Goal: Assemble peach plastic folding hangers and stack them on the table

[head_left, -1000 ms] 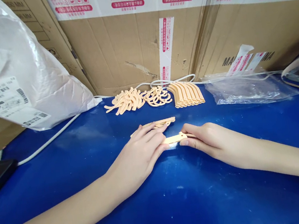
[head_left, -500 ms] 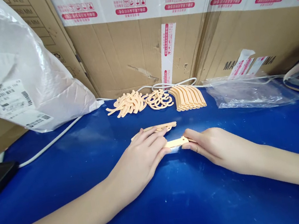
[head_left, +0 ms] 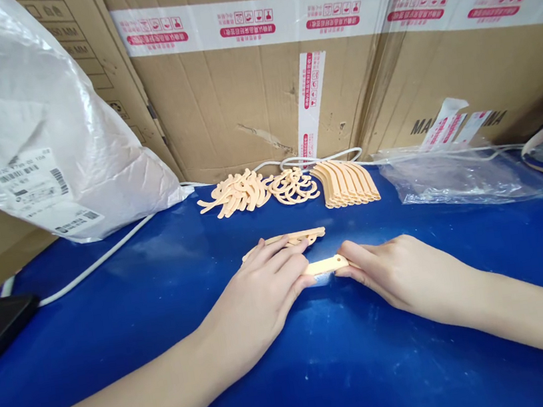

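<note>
- Both hands meet low over the blue table [head_left: 296, 375], a short gap between their fingertips, with one pale strip [head_left: 323, 265] bridging that gap.
- Left hand [head_left: 267, 285]: thumb and forefinger pinch the strip's left end; the remaining fingers reach over a curved piece [head_left: 301, 234] behind it. Whether they press on that piece cannot be told.
- Right hand [head_left: 397, 273]: thumb and forefinger close on the strip's right end, just beside a small round hole. A thin edge shows at the fingertips; whether it belongs to a separate part cannot be told.
- Grip, as judged: the left should serve as the firm anchor, the right apply gentle, even force in line with the strip. Twisting could bend or mark so slender a part.
- Alignment, as judged: the hole is best left uncovered, so that its position can be checked by eye.
- Clearance, as judged: the left's outer fingers should lie lightly, lest they drag the curved piece.
- Stock: a heap of curved arms [head_left: 240, 193], a heap of hooked pieces [head_left: 294, 187] and a neat stack of strips [head_left: 347, 183] stand farther back, beyond both hands, and are best left undisturbed.
</note>
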Demonstrator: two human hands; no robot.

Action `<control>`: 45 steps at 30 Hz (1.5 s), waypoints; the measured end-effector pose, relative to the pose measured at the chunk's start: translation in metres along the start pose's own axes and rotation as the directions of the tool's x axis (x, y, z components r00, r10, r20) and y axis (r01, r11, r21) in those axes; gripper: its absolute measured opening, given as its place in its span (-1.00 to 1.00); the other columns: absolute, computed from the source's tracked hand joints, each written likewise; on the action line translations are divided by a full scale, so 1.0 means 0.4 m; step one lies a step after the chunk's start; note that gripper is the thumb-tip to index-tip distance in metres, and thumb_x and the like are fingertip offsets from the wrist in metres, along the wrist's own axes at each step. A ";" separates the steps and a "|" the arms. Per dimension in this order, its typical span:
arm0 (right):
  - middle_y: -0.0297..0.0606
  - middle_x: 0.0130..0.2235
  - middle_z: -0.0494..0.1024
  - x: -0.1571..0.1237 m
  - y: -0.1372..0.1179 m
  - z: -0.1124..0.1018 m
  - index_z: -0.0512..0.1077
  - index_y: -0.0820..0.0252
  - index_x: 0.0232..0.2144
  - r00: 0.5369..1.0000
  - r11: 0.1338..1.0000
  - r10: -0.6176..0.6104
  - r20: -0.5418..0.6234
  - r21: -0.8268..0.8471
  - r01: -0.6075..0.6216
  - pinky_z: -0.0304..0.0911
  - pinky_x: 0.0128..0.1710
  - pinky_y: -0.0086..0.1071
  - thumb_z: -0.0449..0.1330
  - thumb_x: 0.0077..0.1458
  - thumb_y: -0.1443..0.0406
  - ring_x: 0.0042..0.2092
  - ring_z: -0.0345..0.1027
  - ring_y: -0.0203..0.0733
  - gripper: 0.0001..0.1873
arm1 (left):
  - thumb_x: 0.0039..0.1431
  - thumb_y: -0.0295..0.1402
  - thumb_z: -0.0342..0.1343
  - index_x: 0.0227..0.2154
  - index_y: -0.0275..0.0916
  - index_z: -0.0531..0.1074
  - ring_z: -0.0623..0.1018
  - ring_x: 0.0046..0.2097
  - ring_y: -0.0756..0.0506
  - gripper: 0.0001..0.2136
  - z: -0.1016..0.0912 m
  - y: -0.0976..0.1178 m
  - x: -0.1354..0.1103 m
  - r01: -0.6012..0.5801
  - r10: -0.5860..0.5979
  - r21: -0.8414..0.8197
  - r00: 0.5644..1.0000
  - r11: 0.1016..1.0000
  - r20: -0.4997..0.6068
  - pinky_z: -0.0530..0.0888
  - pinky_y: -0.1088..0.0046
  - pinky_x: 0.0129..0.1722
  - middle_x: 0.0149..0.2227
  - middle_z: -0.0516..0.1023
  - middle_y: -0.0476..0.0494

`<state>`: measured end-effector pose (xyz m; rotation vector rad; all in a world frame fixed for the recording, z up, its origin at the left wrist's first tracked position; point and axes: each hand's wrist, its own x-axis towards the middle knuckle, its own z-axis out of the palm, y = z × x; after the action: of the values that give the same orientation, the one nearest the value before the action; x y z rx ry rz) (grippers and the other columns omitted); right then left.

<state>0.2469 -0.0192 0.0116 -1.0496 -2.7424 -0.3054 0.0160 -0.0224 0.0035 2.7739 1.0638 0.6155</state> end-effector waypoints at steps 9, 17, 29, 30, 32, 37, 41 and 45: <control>-0.41 -0.57 0.36 0.006 0.009 0.008 0.18 0.17 -0.41 0.992 0.986 -0.107 -0.070 -0.137 0.096 -0.15 -0.64 -0.38 -0.23 0.39 0.23 -0.67 0.22 -0.33 -0.66 | 0.41 -0.33 -0.22 -0.15 -0.28 0.41 0.35 0.20 -0.20 -0.71 -0.004 -0.001 0.001 0.015 -0.015 0.017 0.999 1.000 0.029 0.29 -0.01 0.20 0.09 0.46 -0.20; -0.38 -0.56 0.34 0.009 0.016 0.009 0.22 0.18 -0.42 0.979 0.959 -0.176 -0.105 -0.243 0.146 -0.14 -0.61 -0.36 -0.22 0.38 0.26 -0.64 0.21 -0.32 -0.64 | 0.42 -0.31 -0.26 -0.13 -0.29 0.41 0.36 0.18 -0.20 -0.67 0.002 -0.002 -0.003 -0.003 0.003 0.029 1.000 1.000 0.006 0.31 0.00 0.18 0.08 0.47 -0.21; -0.39 -0.51 0.35 0.014 0.021 -0.004 0.21 0.17 -0.46 0.997 0.972 0.001 0.073 0.235 -0.018 -0.09 -0.55 -0.43 -0.11 0.32 0.17 -0.58 0.15 -0.38 -0.67 | 0.42 -0.30 -0.25 -0.12 -0.28 0.41 0.37 0.18 -0.19 -0.67 0.003 -0.005 -0.003 -0.006 0.006 0.049 1.000 0.999 0.010 0.31 0.03 0.19 0.08 0.47 -0.21; -0.40 -0.52 0.33 0.016 0.021 -0.007 0.20 0.17 -0.47 0.995 0.959 0.016 0.097 0.280 -0.043 -0.09 -0.54 -0.44 -0.09 0.31 0.17 -0.57 0.13 -0.38 -0.68 | 0.42 -0.31 -0.25 -0.13 -0.28 0.41 0.38 0.17 -0.20 -0.67 0.002 -0.005 -0.003 -0.006 0.005 0.053 1.000 0.999 0.016 0.31 0.02 0.19 0.07 0.48 -0.21; -0.43 -0.54 0.29 0.018 0.021 -0.012 0.19 0.17 -0.48 0.990 0.932 0.041 0.133 0.353 -0.086 -0.09 -0.54 -0.46 -0.05 0.29 0.18 -0.57 0.08 -0.40 -0.70 | 0.41 -0.31 -0.23 -0.14 -0.30 0.42 0.40 0.15 -0.22 -0.68 0.001 -0.004 -0.002 -0.007 0.005 0.059 1.000 0.998 0.031 0.32 -0.01 0.17 0.05 0.49 -0.22; -0.47 -0.59 0.20 0.018 0.023 -0.017 0.18 0.17 -0.51 0.986 0.884 0.060 0.157 0.451 -0.125 -0.12 -0.54 -0.48 0.02 0.25 0.20 -0.58 -0.01 -0.42 -0.69 | 0.40 -0.32 -0.18 -0.15 -0.27 0.42 0.38 0.17 -0.21 -0.72 -0.001 -0.002 0.000 -0.001 -0.002 0.066 0.999 0.998 0.038 0.31 0.00 0.19 0.06 0.48 -0.21; -0.49 -0.60 0.17 0.016 0.025 -0.016 0.16 0.17 -0.54 0.989 0.867 0.068 0.134 0.482 -0.125 -0.12 -0.54 -0.48 0.03 0.25 0.16 -0.58 -0.04 -0.42 -0.65 | 0.40 -0.32 -0.19 -0.15 -0.26 0.42 0.36 0.19 -0.19 -0.72 0.000 -0.002 -0.001 -0.004 0.003 0.051 1.000 0.999 0.021 0.30 0.03 0.20 0.08 0.48 -0.20; -0.49 -0.60 0.18 0.015 0.026 -0.016 0.19 0.18 -0.54 0.990 0.860 0.080 0.112 0.495 -0.126 -0.10 -0.53 -0.49 0.04 0.24 0.16 -0.58 -0.02 -0.43 -0.66 | 0.41 -0.32 -0.21 -0.13 -0.27 0.42 0.37 0.18 -0.20 -0.71 0.002 -0.001 -0.002 -0.012 0.011 0.049 1.000 0.999 0.016 0.30 -0.01 0.19 0.07 0.48 -0.21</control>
<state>0.2503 -0.0093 0.0206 -1.0657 -2.5969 0.4633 0.0156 -0.0224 0.0025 2.8237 1.0746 0.5759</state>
